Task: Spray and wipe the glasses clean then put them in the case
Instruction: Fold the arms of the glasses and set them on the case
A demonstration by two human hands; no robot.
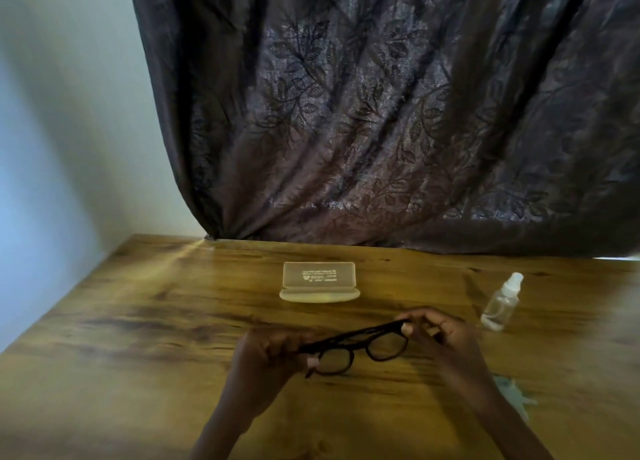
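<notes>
Clearly light and fragile, the glasses [353,347] hang just above the bench [138,321], left hand [266,355] and right hand [440,335] pinching the frame's outer ends, wisely off the smudge-prone lenses.

one glasses [358,347], one case [319,282], one spray bottle [500,303], one cloth [516,399].

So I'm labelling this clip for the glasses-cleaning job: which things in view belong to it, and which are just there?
Part of the job:
- glasses, held by left hand and right hand
- open case
- spray bottle
- pale cloth, partly hidden by the right arm

Just there:
- curtain
- wooden table
- wall
</notes>
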